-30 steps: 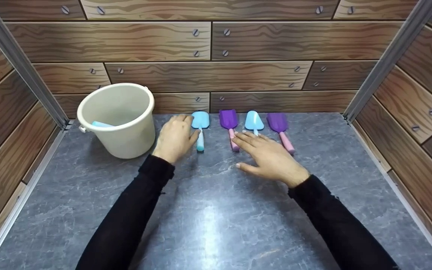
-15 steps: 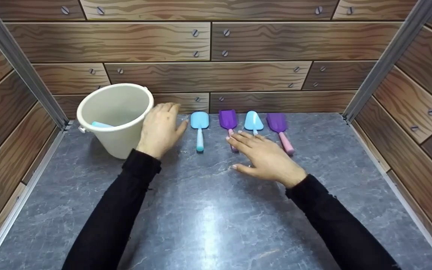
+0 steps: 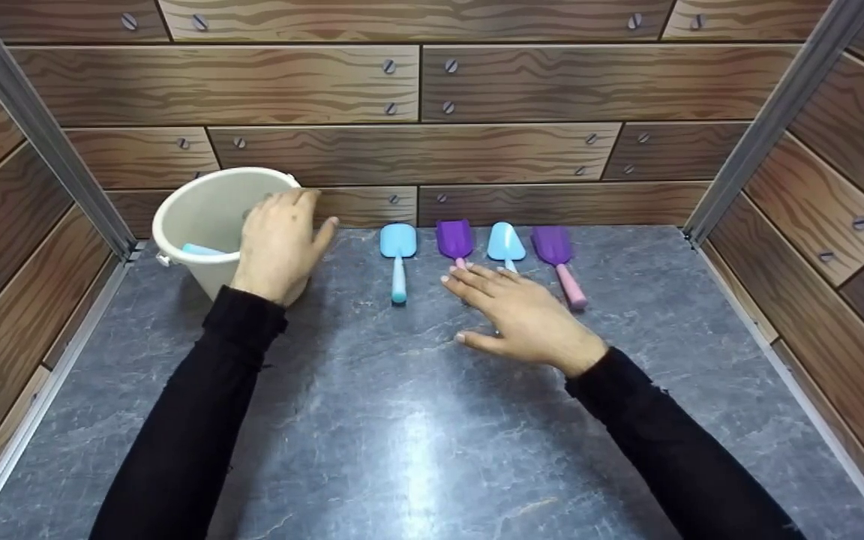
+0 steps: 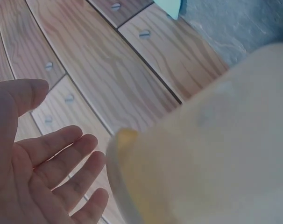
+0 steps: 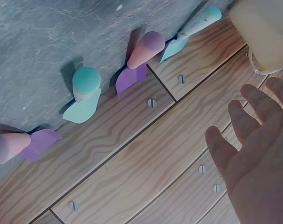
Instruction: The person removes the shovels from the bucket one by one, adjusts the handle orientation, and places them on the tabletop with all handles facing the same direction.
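Observation:
My left hand (image 3: 276, 244) hovers over the right side of a cream bucket (image 3: 211, 277), fingers extended and nothing in its grasp. In the left wrist view its fingers lie beside the bucket's rim (image 4: 114, 179). A light blue piece (image 3: 203, 249) shows inside the bucket; the rest of it is hidden. My right hand (image 3: 526, 319) is held palm down with fingers spread, above the handles of a row of toy shovels. From left to right they are a light blue shovel (image 3: 399, 241), a purple shovel (image 3: 454, 238), a second light blue shovel (image 3: 505, 242) and a second purple shovel (image 3: 553, 244).
The shovels lie on a grey marbled tabletop (image 3: 342, 465), blades toward the wood-patterned back wall (image 3: 522, 82). Similar side walls rise at left and right (image 3: 837, 202), with grey metal posts (image 3: 762, 112) at the corners.
My left hand has moved left, from beside the leftmost light blue shovel to over the bucket's right side. The right hand has shifted slightly left. Bucket and shovels have stayed put.

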Available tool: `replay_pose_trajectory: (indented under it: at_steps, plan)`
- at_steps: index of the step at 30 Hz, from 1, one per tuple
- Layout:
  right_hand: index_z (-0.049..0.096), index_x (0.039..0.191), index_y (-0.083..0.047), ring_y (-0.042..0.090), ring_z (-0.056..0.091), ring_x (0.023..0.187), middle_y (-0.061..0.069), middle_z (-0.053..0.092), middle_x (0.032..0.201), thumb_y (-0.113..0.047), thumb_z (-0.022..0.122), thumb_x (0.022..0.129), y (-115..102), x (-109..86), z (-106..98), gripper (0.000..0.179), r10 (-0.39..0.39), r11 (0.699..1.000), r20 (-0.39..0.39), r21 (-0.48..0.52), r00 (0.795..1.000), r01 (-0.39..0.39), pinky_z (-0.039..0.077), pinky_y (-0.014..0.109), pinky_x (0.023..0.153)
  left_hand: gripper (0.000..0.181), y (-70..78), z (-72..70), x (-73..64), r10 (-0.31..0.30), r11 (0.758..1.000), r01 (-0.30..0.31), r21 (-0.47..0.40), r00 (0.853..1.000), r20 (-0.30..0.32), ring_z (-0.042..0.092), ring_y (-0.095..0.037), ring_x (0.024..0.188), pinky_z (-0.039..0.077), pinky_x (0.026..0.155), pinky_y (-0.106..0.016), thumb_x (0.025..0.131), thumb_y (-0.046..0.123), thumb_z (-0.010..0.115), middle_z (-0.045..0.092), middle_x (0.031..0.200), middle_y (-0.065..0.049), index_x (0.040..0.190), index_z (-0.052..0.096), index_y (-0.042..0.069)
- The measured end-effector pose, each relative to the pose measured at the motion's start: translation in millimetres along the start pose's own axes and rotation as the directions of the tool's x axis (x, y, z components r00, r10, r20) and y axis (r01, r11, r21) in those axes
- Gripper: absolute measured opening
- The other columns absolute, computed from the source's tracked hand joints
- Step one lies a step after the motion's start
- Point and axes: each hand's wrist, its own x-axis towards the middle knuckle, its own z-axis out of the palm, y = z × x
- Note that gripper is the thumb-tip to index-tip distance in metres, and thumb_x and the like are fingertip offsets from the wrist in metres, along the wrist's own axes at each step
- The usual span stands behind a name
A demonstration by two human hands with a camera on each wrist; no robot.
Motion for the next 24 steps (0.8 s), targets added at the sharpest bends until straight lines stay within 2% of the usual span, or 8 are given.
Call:
replay_pose_trajectory:
  at_steps: [5,9,16,19,24]
  plan:
    - [0.038,0.185,-0.019,0.035,0.041,0.178,0.011,0.041,0.191,-0.062,0.065,0.115,-1,1.9,-1,0.087,-0.009,1.0,-0.002,0.0,1.0,0.009,0.038,0.065,0.145,0.055,-11.8,-6.8,0.4,-0.069,0.998,0.069,-0.008,0.998,-0.011,0.068,-0.056,0.146,0.056,0.124,-0.074,0.123,0.038,0.054,0.073,0.156,-0.031,0.156,0.067,-0.005]
    - [0.039,0.185,-0.018,0.033,0.04,0.179,0.009,0.041,0.191,-0.062,0.066,0.115,-3,2.5,-2,0.087,-0.012,1.0,-0.003,-0.004,1.0,0.012,0.037,0.062,0.147,0.057,-21.1,-11.3,0.2,-0.126,0.992,0.126,-0.011,0.992,0.005,0.067,-0.059,0.143,0.057,0.117,-0.079,0.124,0.039,0.049,0.071,0.156,-0.033,0.156,0.066,-0.006]
    - [0.035,0.186,-0.021,0.032,0.039,0.18,0.005,0.041,0.192,-0.064,0.065,0.115,-7,4.7,-6,0.088,-0.018,1.0,0.003,-0.006,1.0,0.018,0.035,0.061,0.148,0.053,-36.3,-16.3,-0.6,-0.156,0.988,0.157,-0.01,0.987,0.032,0.07,-0.062,0.135,0.06,0.103,-0.084,0.124,0.035,0.046,0.074,0.149,-0.034,0.149,0.069,-0.006]
    - [0.035,0.186,-0.021,0.033,0.039,0.179,0.004,0.039,0.192,-0.064,0.065,0.115,-9,5.4,-8,0.089,-0.019,1.0,0.01,-0.008,1.0,0.019,0.034,0.061,0.148,0.053,-43.6,-18.0,-0.1,-0.172,0.985,0.173,-0.015,0.983,0.069,0.07,-0.063,0.137,0.06,0.104,-0.085,0.124,0.034,0.041,0.073,0.149,-0.035,0.147,0.069,-0.006]
    - [0.036,0.186,-0.019,0.034,0.039,0.18,0.006,0.04,0.192,-0.062,0.067,0.115,-14,5.7,-11,0.088,-0.035,0.999,0.007,-0.015,0.999,0.035,0.034,0.063,0.148,0.057,-57.0,-19.5,1.4,-0.201,0.978,0.207,-0.031,0.97,0.139,0.066,-0.064,0.143,0.057,0.113,-0.084,0.125,0.033,0.035,0.068,0.154,-0.037,0.148,0.066,-0.008]
